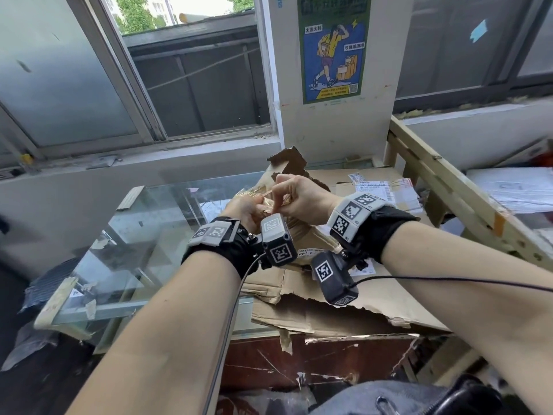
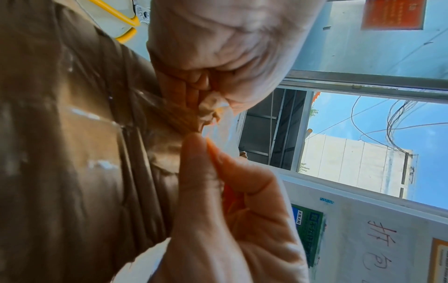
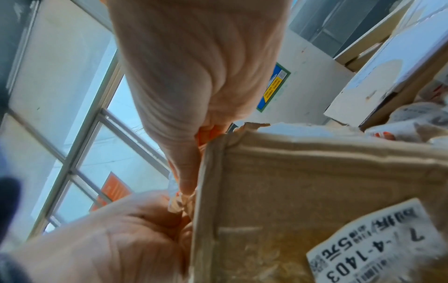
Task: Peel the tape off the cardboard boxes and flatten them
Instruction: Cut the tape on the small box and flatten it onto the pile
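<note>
Both hands pinch at one spot: in the head view the right hand [image 1: 294, 194] nips a strip of tape [image 1: 263, 193] while the left hand [image 1: 247, 211] steadies the cardboard box [image 1: 314, 235], held above flattened cardboard [image 1: 374, 295] on the right of the glass counter [image 1: 143, 235]; from the left wrist, crumpled tape [image 2: 208, 107] sits between fingertips; from the right wrist, the box's labelled wall [image 3: 315, 191] stands just beside them. Peeling seems under way; next likely calls for a steady pull along the seam.
</note>
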`<state>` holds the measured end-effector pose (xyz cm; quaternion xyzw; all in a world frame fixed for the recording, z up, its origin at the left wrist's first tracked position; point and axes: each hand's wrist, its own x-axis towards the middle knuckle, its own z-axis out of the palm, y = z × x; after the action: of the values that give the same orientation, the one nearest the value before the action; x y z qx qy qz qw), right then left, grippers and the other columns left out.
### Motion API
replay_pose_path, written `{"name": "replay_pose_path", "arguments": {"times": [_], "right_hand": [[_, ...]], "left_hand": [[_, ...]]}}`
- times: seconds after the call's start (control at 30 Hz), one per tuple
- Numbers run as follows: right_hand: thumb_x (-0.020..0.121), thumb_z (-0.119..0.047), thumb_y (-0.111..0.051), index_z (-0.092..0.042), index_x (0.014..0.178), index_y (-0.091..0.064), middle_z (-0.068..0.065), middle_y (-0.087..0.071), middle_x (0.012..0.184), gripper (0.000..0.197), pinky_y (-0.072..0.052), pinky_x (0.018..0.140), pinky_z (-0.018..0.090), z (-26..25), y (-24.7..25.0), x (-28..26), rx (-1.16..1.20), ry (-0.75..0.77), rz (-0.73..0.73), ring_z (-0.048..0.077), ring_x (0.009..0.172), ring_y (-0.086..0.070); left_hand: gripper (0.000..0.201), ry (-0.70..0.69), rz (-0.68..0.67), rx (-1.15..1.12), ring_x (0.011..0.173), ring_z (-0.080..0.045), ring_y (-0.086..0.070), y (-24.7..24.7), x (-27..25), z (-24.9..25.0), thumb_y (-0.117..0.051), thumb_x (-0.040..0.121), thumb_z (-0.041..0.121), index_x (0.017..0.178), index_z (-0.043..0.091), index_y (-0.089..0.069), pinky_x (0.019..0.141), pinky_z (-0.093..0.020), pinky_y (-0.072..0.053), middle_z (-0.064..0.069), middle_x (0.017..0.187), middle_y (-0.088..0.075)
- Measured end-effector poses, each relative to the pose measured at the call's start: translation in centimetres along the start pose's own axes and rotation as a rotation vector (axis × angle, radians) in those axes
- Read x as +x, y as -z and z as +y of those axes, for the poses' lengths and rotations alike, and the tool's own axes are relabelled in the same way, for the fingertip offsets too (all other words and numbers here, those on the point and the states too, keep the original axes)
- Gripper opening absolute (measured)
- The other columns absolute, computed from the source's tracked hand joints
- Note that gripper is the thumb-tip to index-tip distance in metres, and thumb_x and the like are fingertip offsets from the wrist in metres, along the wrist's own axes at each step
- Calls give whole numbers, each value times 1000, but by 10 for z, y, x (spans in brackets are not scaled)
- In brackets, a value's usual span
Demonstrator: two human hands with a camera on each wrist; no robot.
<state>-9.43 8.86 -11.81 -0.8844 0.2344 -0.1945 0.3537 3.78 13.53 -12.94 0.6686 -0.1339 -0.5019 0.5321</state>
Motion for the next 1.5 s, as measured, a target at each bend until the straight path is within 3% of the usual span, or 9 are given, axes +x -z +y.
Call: {"name": "replay_pose_path", "arguments": {"times": [0.1,0.27,0.37,0.47,0.6,0.8,1.0,1.33,1.5], "right_hand": [[78,-5,-74,-17,61,-58,-10,-47,85,27,-48,79,29,2,3,-1,65,-29,-32,12,85,-52],[78,-4,-74,-15,62,-57,-3,-62,99,26,-52,90,36,5,6,2,164,-62,-103,20,98,-60],[78,-1,-72,-8,68,-57,16,-65,90,19,-50,93,50,4,9,1,314,-91,-140,32,89,-62],[76,3,-73,-5,70,-57,14,-66,79,19,-52,83,39,1,23,-1,490,-112,-105,26,80,-62],[78,-3,-74,-8,72,-57,11,-69,73,19,-54,75,30,4,28,5,444,-132,88,19,68,-66],[84,-3,-68,-6,88,-62,17,-66,90,8,-54,84,39,9,22,11,424,-135,261,23,79,-62],[91,-10,-61,-14,82,-68,9,-69,94,12,-55,83,37,21,21,17,303,-230,449,25,86,-66],[94,-22,-57,-10,110,-71,7,-67,117,25,-44,98,33,33,29,12,-64,-398,511,23,109,-59],[83,-34,-71,-11,95,-76,9,-71,106,27,-44,80,24,49,31,13,-218,-473,620,22,99,-62]], "left_hand": [[34,-14,17,34,21,-11,-39,1,2,2,-37,104,8,70,5,-42,26,-12,-32,-3,30,-40],[35,-47,-55,65,23,-14,-43,1,3,1,-28,93,-17,67,0,-44,27,-15,-36,-11,46,-42],[30,-48,81,33,36,-15,-55,22,18,-8,-45,100,8,71,5,-48,36,-19,-44,-12,52,-60],[27,-7,275,-53,69,-25,-65,48,38,-19,-49,100,29,80,11,-49,60,-36,-55,-15,97,-69],[35,-124,156,-155,44,-20,-62,27,17,-2,-47,102,28,78,4,-54,39,-27,-51,-10,55,-62],[40,-202,141,-209,65,-23,-66,23,18,2,-59,93,42,110,5,-59,67,-39,-59,-11,83,-68],[39,-153,39,-389,54,-21,-64,18,15,-7,-58,91,48,85,11,-54,48,-33,-54,-6,57,-65],[30,-249,-10,-513,39,-4,-36,6,14,-9,-68,86,38,73,16,-51,57,-22,-36,7,49,-48],[37,-273,-17,-497,48,-8,-37,-5,8,-8,-70,81,47,67,19,-51,55,-21,-37,6,49,-48]]}}
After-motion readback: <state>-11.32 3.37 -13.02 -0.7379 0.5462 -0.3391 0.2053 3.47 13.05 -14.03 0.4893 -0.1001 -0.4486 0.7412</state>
